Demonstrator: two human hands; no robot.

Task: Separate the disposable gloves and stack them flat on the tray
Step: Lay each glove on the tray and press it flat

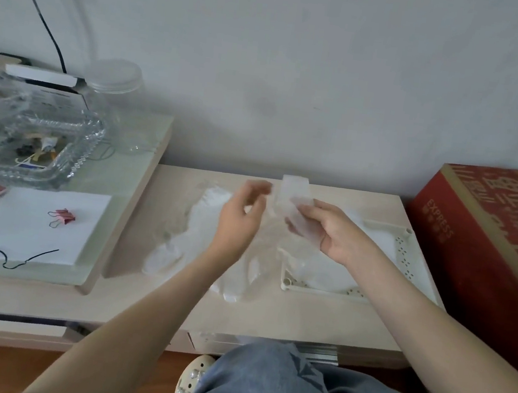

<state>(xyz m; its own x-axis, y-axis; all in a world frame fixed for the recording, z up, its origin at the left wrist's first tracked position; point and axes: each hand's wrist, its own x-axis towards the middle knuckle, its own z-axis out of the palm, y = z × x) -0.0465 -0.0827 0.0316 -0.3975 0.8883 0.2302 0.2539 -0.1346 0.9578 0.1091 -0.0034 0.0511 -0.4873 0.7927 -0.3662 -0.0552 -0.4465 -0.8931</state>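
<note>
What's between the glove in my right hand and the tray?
Nothing visible. The thin clear plastic glove in the grip of the right hand is raised by the left edge of the cream perforated plastic tray, which holds only flat gloves.

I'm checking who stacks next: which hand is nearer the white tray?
Right. The right hand, pinching a folded glove, hovers at the tray's left edge; the left hand is farther left, above the loose gloves.
</note>
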